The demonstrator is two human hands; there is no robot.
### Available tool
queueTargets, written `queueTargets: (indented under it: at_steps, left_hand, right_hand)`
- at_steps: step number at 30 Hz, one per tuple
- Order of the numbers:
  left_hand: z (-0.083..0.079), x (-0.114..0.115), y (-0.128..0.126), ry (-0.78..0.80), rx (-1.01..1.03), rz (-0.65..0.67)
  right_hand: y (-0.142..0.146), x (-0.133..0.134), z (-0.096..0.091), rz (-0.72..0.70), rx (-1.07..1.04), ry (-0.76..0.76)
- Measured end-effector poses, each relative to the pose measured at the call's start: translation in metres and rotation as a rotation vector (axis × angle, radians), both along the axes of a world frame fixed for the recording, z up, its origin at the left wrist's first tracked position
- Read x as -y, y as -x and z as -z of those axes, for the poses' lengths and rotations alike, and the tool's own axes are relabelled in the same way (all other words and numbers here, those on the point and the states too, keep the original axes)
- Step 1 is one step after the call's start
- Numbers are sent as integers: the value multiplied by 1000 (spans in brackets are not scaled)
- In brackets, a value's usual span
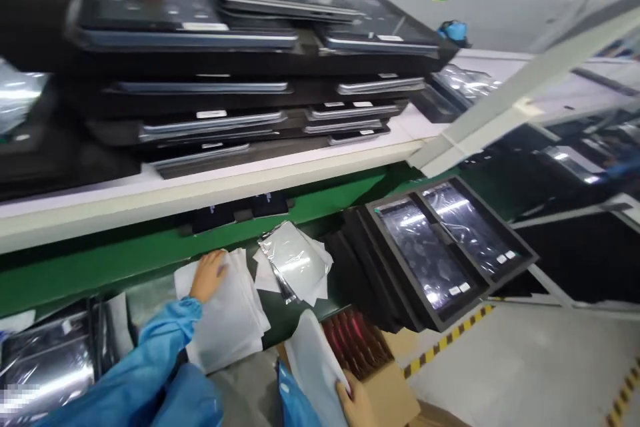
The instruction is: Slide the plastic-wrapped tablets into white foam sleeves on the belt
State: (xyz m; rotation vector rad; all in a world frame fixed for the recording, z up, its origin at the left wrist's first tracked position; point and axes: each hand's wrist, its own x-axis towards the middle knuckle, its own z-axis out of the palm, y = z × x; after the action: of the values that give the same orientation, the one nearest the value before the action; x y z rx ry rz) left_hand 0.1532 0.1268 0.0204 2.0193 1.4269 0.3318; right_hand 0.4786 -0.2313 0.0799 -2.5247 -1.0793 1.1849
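My left hand (209, 275), in a blue sleeve, lies on a pile of white bags (233, 320) on the green lower shelf, its fingers resting on the top sheet. My right hand (356, 401) is low in the view and grips one white bag (315, 363) by its lower edge, holding it upright above a cardboard box (395, 393). A second heap of white and clear bags (293, 263) lies just right of the pile.
Black trays of tablets (225, 80) are stacked on the white shelf above. A tilted black tray (445, 253) with two wrapped screens leans at the right. Wrapped items (45, 360) sit lower left. The floor has yellow-black tape (450, 337).
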Motion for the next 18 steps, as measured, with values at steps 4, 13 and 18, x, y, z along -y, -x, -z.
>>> queueTargets:
  at_steps: [4, 13, 18]
  left_hand:
    - [10, 24, 101, 76, -173, -202]
    - [4, 28, 106, 108, -59, -169]
    - [9, 15, 106, 251, 23, -231]
  right_hand:
    - [26, -86, -12, -256, 10, 97]
    - [118, -207, 22, -711, 82, -43]
    - [136, -217, 51, -703, -58, -8]
